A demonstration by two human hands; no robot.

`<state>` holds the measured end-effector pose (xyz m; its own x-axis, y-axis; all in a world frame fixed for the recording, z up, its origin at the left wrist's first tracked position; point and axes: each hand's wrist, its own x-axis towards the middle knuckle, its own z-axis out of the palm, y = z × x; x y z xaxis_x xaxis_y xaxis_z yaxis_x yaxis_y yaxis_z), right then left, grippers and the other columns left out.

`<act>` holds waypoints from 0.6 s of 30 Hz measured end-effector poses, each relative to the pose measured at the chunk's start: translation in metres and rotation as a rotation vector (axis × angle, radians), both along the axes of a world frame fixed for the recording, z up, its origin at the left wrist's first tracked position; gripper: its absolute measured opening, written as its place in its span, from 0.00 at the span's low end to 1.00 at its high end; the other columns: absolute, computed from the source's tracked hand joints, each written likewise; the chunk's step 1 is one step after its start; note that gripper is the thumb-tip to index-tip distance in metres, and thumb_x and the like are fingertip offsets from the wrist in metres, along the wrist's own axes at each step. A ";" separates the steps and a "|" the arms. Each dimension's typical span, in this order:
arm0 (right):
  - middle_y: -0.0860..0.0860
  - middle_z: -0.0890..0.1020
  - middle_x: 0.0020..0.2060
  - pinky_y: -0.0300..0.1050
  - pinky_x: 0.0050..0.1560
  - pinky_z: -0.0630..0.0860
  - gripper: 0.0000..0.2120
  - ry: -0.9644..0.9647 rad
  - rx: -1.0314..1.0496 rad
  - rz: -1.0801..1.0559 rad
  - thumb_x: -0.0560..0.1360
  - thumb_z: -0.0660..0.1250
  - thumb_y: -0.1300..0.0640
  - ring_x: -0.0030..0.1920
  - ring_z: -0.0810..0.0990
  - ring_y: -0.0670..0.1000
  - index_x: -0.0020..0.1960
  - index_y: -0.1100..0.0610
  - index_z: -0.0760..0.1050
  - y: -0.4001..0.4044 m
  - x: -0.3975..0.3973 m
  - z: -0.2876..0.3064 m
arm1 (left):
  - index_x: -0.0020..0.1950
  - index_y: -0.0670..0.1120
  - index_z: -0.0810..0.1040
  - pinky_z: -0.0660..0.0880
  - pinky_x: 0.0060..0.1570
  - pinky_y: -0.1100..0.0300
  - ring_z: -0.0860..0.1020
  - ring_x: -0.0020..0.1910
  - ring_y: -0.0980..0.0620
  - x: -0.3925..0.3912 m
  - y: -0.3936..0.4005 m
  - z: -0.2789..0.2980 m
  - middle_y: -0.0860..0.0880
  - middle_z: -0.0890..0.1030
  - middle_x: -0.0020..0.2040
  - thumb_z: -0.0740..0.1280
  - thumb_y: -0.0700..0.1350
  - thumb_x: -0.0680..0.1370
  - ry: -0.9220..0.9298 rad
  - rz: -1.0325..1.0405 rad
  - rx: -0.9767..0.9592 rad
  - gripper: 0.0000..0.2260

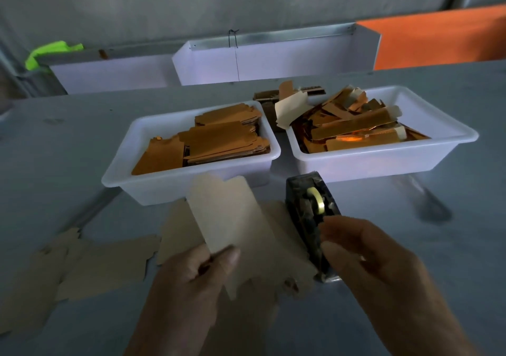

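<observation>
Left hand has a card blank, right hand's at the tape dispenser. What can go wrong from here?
1. The left hand pinches the card blank only at its lower end, so it may flex when tape is pressed on.
2. The right hand is at the near end of the tape dispenser, which seems to sit against a loose flat blank; a pull might drag both.
3. The pile in the right tub rises over the rim; pieces could spill.

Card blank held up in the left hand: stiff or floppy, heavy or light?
Probably fairly stiff: the card blank stands up straight though the left hand pinches only its lower edge. Likely light, being a thin flat sheet.
</observation>
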<state>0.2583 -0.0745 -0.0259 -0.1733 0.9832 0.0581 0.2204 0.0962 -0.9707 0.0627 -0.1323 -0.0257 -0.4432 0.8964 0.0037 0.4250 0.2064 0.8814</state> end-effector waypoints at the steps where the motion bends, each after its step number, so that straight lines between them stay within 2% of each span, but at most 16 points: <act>1: 0.33 0.83 0.42 0.24 0.40 0.72 0.13 0.011 -0.028 0.059 0.62 0.69 0.42 0.41 0.81 0.34 0.47 0.39 0.78 -0.001 -0.002 0.002 | 0.38 0.47 0.82 0.59 0.20 0.68 0.64 0.16 0.59 0.002 -0.002 0.007 0.51 0.67 0.17 0.68 0.53 0.72 -0.093 -0.070 0.003 0.11; 3: 0.37 0.84 0.44 0.26 0.40 0.74 0.24 0.079 -0.113 0.180 0.56 0.68 0.39 0.43 0.81 0.35 0.51 0.43 0.79 -0.001 -0.005 0.003 | 0.39 0.47 0.83 0.59 0.19 0.69 0.63 0.14 0.57 0.006 -0.004 0.016 0.51 0.66 0.17 0.69 0.56 0.72 -0.245 -0.205 0.011 0.13; 6: 0.49 0.85 0.36 0.32 0.31 0.74 0.17 0.249 -0.246 0.284 0.57 0.71 0.48 0.34 0.82 0.43 0.44 0.52 0.83 0.000 -0.009 0.007 | 0.39 0.47 0.84 0.63 0.22 0.69 0.68 0.18 0.56 0.015 -0.001 0.016 0.51 0.70 0.22 0.71 0.57 0.70 -0.361 -0.326 -0.006 0.13; 9: 0.55 0.83 0.32 0.35 0.28 0.73 0.12 0.312 -0.308 0.281 0.57 0.71 0.53 0.30 0.79 0.46 0.40 0.55 0.83 -0.001 -0.007 0.001 | 0.41 0.50 0.86 0.73 0.31 0.67 0.80 0.31 0.56 0.027 0.005 0.007 0.50 0.83 0.33 0.74 0.54 0.62 -0.451 -0.251 0.024 0.12; 12: 0.54 0.86 0.39 0.43 0.37 0.81 0.13 0.309 -0.335 0.342 0.61 0.70 0.53 0.39 0.84 0.50 0.45 0.48 0.84 -0.003 -0.004 -0.005 | 0.42 0.48 0.86 0.78 0.39 0.57 0.83 0.38 0.47 0.043 0.012 0.000 0.43 0.86 0.40 0.76 0.46 0.59 -0.698 -0.123 0.062 0.12; 14: 0.53 0.86 0.42 0.48 0.44 0.82 0.15 0.292 -0.348 0.354 0.61 0.69 0.51 0.45 0.85 0.53 0.47 0.42 0.83 -0.005 -0.005 -0.007 | 0.43 0.49 0.86 0.79 0.38 0.56 0.84 0.39 0.46 0.048 0.014 -0.003 0.43 0.86 0.40 0.75 0.45 0.60 -0.714 -0.084 0.061 0.12; 16: 0.51 0.86 0.40 0.51 0.45 0.82 0.13 0.220 -0.313 0.291 0.62 0.69 0.49 0.43 0.85 0.52 0.46 0.39 0.82 -0.007 -0.006 -0.012 | 0.43 0.51 0.86 0.78 0.35 0.60 0.84 0.38 0.48 0.047 0.014 -0.003 0.45 0.86 0.39 0.74 0.46 0.60 -0.680 -0.063 0.060 0.12; 18: 0.48 0.85 0.35 0.51 0.43 0.80 0.11 0.068 -0.178 0.155 0.65 0.73 0.52 0.36 0.83 0.49 0.44 0.38 0.81 -0.008 -0.005 -0.015 | 0.43 0.55 0.85 0.77 0.34 0.63 0.84 0.36 0.51 0.046 0.013 -0.003 0.47 0.86 0.38 0.74 0.47 0.61 -0.599 -0.061 0.062 0.12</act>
